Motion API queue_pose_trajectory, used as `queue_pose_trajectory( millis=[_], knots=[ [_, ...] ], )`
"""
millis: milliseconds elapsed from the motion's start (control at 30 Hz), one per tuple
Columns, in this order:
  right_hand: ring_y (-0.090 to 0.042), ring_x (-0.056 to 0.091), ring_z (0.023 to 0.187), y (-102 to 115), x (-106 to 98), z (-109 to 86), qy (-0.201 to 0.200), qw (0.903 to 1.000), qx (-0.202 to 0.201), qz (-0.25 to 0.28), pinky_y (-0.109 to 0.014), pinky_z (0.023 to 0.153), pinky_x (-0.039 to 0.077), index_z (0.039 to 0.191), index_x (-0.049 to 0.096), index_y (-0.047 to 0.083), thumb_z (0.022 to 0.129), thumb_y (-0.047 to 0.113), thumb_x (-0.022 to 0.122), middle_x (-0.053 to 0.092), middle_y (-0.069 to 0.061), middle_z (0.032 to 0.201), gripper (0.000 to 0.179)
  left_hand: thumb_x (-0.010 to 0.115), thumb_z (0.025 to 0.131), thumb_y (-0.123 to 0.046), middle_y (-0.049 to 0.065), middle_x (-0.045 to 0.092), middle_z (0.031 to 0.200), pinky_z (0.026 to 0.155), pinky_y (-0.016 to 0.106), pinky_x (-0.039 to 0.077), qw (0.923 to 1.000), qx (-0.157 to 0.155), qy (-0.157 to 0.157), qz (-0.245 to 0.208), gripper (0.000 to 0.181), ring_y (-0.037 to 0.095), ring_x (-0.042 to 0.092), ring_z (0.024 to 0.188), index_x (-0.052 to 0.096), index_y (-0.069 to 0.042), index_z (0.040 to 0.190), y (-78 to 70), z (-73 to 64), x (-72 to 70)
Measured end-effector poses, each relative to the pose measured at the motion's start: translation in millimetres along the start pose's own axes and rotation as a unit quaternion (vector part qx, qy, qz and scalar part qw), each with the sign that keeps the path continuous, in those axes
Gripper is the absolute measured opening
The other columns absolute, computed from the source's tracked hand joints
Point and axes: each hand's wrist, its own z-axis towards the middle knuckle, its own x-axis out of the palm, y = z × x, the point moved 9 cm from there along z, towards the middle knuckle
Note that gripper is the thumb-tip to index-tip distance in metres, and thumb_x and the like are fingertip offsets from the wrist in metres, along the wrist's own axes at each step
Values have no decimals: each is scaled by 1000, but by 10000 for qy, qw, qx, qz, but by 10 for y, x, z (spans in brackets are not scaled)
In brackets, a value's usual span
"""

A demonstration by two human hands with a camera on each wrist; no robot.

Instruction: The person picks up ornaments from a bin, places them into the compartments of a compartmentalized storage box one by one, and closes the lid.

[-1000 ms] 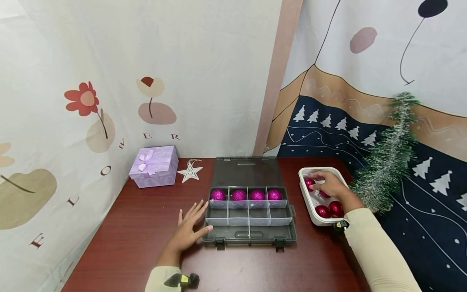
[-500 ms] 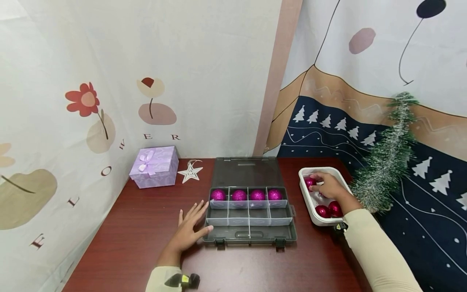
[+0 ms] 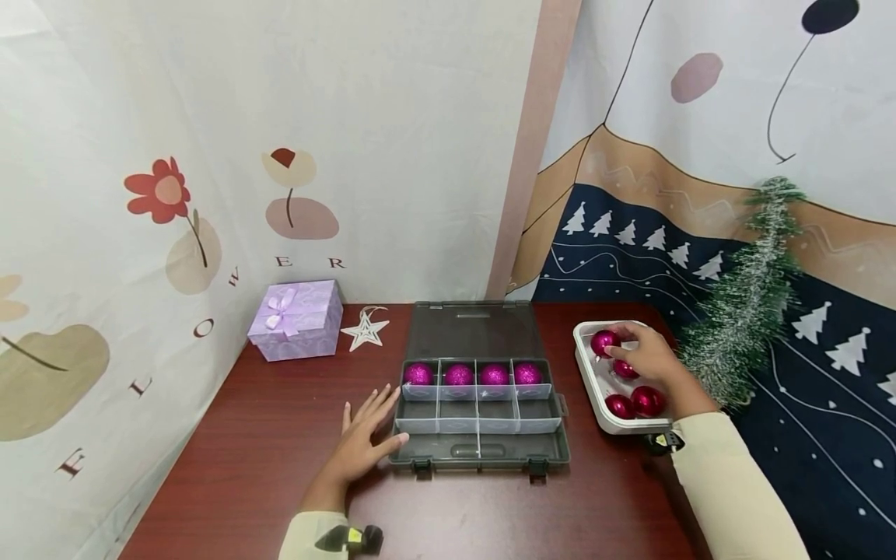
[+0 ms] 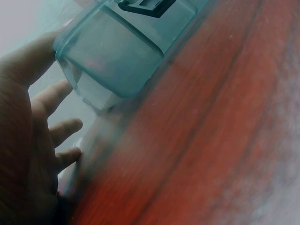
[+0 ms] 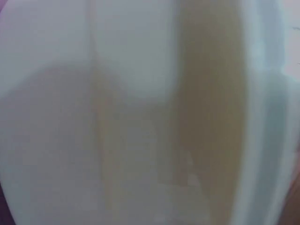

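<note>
Between the thumb and fingers of my right hand (image 3: 651,359) is a shiny magenta Christmas bauble (image 3: 605,342), near the far left corner of a white plastic container (image 3: 603,383). Several red baubles (image 3: 648,400) lie in that container, one partly under the hand. The right wrist view is filled by a blurred pale surface. My left hand (image 3: 358,445) has its fingers spread along the left side of a grey transparent compartment box (image 3: 434,446). In the left wrist view, its thumb is at the box's corner. Glittery purple baubles (image 3: 459,374) fill the box's back row.
The box's lid (image 3: 476,330) lies folded back behind it. A lilac gift box (image 3: 301,323) and a white star ornament (image 3: 365,331) sit at the back left of the brown table (image 3: 280,412). Right of the container stands a green tinsel tree (image 3: 742,311).
My right hand has taken the magenta bauble slightly up and to the right, and a red bauble beneath the hand shows more. The left hand has stayed in place.
</note>
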Motion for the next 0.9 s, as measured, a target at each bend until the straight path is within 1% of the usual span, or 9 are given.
queue_pose_trajectory(
  millis=[200,300,467,700,900],
  knots=[
    [-57,53,138,161,-121,-89,-220,9993,-285,90,-74,116,44,152,56,-2,107,14,68,60,-36,147,49,78,93,-46,21,42,174,120,92,-3,10000,4,5,-30,85,58,34,160,47,-18,167,-5,-1,-6],
    [-56,54,135,228,-163,-124,-326,9985,-436,61,-75,115,44,154,54,-1,108,12,66,58,-36,146,50,77,94,-46,20,42,174,120,92,-2,10000,-2,6,-12,84,58,34,160,47,-18,167,1,1,-4],
    [-54,53,131,336,-200,-178,-446,9973,-572,69,-74,111,46,157,53,1,108,10,65,54,-34,144,51,77,94,-46,20,42,174,120,91,-3,10000,-14,9,-3,84,58,34,160,47,-19,167,11,3,0],
    [-51,52,130,524,-177,-247,-523,9956,-759,189,-72,110,46,157,53,0,109,7,65,54,-33,142,50,77,94,-46,20,42,174,120,91,-3,10000,-11,2,-20,84,57,34,160,47,-20,167,7,8,-3],
    [-47,54,127,668,-109,-274,-685,9926,-957,305,-70,108,45,153,57,1,108,8,67,59,-32,136,47,77,94,-46,20,41,174,120,91,-3,10000,2,6,-25,84,57,34,160,47,-20,167,12,7,-2]
  ],
)
